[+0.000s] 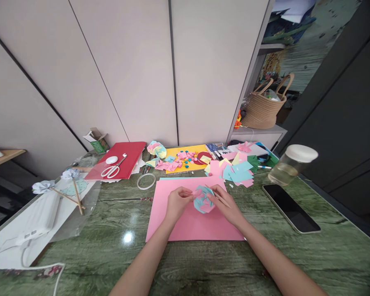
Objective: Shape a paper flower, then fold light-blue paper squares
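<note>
A round paper flower (204,206) of folded pale blue and pink pieces is held between my two hands, over a pink paper sheet (185,230). My left hand (179,202) pinches a pink bit at the flower's left edge between thumb and fingertips. On the other side my right hand (228,207) grips the flower's right edge, its fingers closed. A thin pale stick (222,200) seems to lie across the right fingers. The fingertips hide part of the flower's rim.
Cut paper pieces (240,172) and a yellow sheet (172,167) lie behind. White scissors (113,169) rest on a red folder (131,158). A phone (291,209) and a lidded cup (288,166) stand right; a white glue gun (38,216) and tape ring (146,187) are left.
</note>
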Demonstrator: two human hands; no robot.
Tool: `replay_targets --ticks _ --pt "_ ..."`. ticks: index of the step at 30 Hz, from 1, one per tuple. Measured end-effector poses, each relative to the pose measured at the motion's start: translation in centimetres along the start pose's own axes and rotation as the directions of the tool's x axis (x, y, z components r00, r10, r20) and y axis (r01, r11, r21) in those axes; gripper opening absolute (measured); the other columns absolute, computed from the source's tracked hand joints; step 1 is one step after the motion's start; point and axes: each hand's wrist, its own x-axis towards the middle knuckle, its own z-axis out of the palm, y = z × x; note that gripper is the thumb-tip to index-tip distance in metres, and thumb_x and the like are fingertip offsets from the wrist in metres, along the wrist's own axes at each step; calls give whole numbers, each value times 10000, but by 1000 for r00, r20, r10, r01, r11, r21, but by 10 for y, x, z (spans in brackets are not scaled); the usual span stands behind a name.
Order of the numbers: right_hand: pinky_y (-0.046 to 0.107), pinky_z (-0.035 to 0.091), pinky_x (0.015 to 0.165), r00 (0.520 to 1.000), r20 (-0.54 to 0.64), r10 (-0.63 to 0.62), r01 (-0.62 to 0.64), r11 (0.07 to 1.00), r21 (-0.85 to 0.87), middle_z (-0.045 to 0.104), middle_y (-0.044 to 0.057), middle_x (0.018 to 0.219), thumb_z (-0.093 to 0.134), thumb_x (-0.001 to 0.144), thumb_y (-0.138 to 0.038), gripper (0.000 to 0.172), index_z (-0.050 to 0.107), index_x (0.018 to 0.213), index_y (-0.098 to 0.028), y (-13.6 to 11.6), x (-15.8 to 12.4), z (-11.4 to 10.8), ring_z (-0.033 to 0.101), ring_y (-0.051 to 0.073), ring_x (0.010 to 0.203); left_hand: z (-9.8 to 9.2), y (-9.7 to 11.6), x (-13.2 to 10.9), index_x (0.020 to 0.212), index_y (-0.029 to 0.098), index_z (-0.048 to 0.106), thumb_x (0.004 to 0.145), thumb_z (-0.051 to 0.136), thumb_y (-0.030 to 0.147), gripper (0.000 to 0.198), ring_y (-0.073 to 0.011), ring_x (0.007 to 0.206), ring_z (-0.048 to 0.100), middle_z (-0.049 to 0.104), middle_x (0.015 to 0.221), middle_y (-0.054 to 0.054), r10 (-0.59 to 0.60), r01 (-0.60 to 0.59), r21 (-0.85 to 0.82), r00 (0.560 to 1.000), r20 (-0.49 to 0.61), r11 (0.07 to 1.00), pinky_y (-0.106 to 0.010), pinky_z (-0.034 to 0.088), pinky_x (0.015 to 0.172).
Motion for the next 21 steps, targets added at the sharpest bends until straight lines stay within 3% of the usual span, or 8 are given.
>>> replay_targets --ticks 16,21 --pt "246 392 711 1000 4 -4 4 1000 -5 534 -8 815 522 778 -402 216 500 855 -201 0 0 0 501 140 779 1 4 -3 795 163 606 611 683 249 218 -180 656 640 683 696 -57 15 -16 34 999 29 999 -240 457 557" --pt "249 395 724 1000 18 25 -26 999 48 538 -7 811 522 769 -440 249 508 842 -202 0 1 0 507 145 789 1 10 -5 823 154 599 592 696 248 268 -140 610 604 654 658 -32 3 -2 -30 999 35 1000 -221 430 553"
